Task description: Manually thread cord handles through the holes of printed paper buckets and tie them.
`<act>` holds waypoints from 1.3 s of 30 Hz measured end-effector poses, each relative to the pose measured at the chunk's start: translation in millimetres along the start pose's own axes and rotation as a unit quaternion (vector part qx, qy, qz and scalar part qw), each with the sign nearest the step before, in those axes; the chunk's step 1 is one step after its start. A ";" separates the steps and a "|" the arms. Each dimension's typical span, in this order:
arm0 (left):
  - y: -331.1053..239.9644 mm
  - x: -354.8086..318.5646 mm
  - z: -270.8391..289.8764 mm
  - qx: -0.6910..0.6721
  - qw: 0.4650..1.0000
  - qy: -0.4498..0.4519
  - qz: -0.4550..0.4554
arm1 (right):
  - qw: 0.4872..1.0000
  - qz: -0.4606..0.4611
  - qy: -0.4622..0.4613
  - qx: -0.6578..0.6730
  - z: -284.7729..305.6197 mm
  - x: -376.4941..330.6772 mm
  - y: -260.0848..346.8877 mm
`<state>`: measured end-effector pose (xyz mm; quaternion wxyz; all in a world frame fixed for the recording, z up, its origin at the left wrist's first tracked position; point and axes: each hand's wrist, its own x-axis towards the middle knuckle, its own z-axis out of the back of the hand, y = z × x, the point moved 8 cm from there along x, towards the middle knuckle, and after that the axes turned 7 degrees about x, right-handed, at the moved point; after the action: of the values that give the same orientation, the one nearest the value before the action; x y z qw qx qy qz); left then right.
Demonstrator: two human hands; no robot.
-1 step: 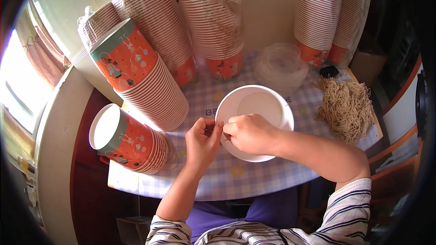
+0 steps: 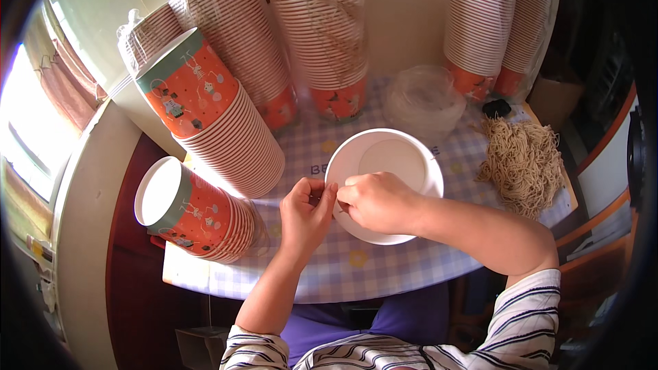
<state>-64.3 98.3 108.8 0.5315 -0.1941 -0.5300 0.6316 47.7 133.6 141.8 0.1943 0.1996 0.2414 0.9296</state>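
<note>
A white paper bucket (image 2: 404, 147) stands in front of me with its open top facing up. My left hand (image 2: 305, 214) is closed at the left of its rim, thumb and fingers pinched together. Over the bucket's near-left side, my right hand (image 2: 379, 200) is closed too, its fingertips meeting those of the left. A tiny dark bit shows below the right fingertips; what either hand pinches is too small to make out. The hands hide part of the bucket's left rim.
A checked tablecloth (image 2: 312, 270) covers the table. Left lie two orange bucket stacks (image 2: 229, 147) (image 2: 205, 216). Bagged stacks (image 2: 315, 20) (image 2: 480, 20) stand behind, near clear plastic lids (image 2: 423, 103). A beige string heap (image 2: 524, 164) and a black item (image 2: 496, 107) are right.
</note>
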 end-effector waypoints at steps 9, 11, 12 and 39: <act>0.4 0.2 -0.5 -0.010 1.000 0.004 0.022 | 1.000 0.017 0.005 -0.007 1.2 0.9 4.1; 1.5 0.5 0.5 -0.019 1.000 -0.004 0.024 | 1.000 0.015 0.007 -0.009 0.9 1.4 4.0; 1.9 0.6 0.4 -0.016 1.000 -0.002 0.026 | 1.000 0.013 0.009 -0.011 0.6 1.6 3.8; -2.8 1.0 -0.3 -0.034 0.998 0.025 0.051 | 0.999 -0.031 -0.002 0.045 0.9 -0.4 -6.2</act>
<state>-63.1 99.0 111.4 0.5047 -0.2552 -0.5270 0.6344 50.1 138.7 139.1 0.2139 0.2022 0.2888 0.9110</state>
